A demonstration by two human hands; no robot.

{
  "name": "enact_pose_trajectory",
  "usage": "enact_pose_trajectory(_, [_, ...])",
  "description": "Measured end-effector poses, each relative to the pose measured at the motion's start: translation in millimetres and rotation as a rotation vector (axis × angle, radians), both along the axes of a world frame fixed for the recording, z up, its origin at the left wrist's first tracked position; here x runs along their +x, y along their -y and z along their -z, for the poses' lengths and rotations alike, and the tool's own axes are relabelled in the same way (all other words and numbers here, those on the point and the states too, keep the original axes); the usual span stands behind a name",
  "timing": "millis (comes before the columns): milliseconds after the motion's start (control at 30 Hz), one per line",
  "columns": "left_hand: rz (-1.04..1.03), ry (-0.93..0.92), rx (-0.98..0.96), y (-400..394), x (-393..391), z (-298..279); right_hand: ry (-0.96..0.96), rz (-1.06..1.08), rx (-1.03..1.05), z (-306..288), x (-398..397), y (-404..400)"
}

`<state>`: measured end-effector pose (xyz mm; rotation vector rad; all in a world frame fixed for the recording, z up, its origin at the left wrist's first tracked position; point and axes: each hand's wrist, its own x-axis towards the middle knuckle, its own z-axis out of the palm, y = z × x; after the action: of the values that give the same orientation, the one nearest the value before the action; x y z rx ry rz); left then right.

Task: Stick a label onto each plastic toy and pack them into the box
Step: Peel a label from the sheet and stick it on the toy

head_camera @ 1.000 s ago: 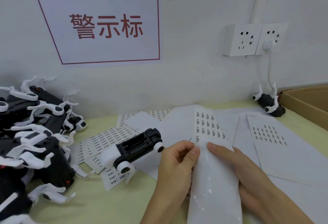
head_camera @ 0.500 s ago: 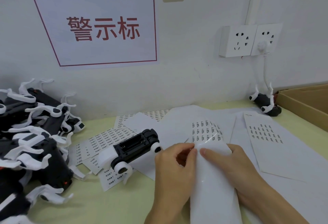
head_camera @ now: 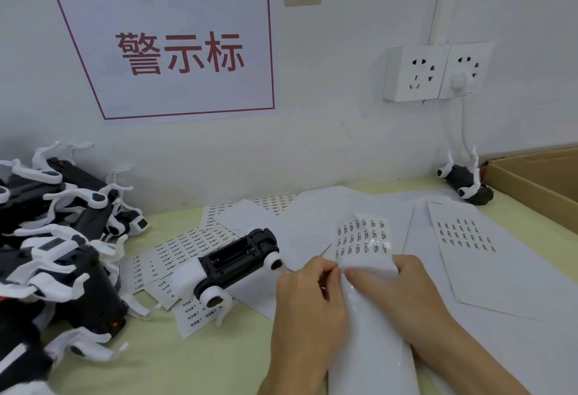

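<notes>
Pale green bench (head_camera: 194, 360), white wall: my left hand (head_camera: 308, 307) pinches a label's edge while my right hand (head_camera: 403, 294) grips the curled label sheet (head_camera: 364, 247); the toy (head_camera: 231, 264) waits beside, box (head_camera: 531, 185) far right. A rushed peel could tear it.

Label print (head_camera: 362, 236) — too small to read.

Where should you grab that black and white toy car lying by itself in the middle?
Probably across the black middle body of the toy car, coming down from above. It lies on the papers with its sides free, while the white wheels and thin curved bits at its ends look awkward to hold.
</notes>
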<state>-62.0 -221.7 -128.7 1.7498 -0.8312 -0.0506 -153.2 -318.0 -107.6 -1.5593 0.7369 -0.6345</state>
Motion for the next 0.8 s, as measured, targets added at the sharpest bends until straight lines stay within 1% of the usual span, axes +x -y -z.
enact_pose_trajectory(167, [0.013,-0.004,-0.018,-0.8,-0.1,-2.5,0.027,-0.031,0.025,-1.9,-1.2,-0.4])
enact_pose_trajectory(367, [-0.008,-0.009,-0.047,-1.1,0.0,-8.7,0.041,-0.012,0.06,-4.3,-1.5,-1.1])
enact_pose_trajectory(400, [-0.007,0.028,-0.03,-1.5,-0.8,-9.0,0.044,-0.014,0.068,-5.0,-1.5,-1.2])
enact_pose_trajectory(533, [-0.047,0.319,0.119,-3.4,-4.6,-6.9,0.047,-0.012,0.08,-6.4,-1.9,-2.3])
enact_pose_trajectory(600, [-0.063,0.35,0.137,-4.1,-5.0,-7.4,0.053,-0.001,0.075,-6.3,-1.9,-2.2])
enact_pose_trajectory(633, [-0.063,0.327,0.135,-3.9,-4.6,-8.1,0.059,0.003,0.073,-5.6,-1.5,-2.0])
enact_pose_trajectory(700, [-0.066,0.219,0.092,-3.1,-3.3,-8.8,0.062,0.022,0.058,-4.1,-0.2,-2.2])
enact_pose_trajectory(800, [-0.132,0.035,-0.064,-1.7,-0.4,-10.2,0.051,0.091,0.025,-1.3,-0.3,1.0])
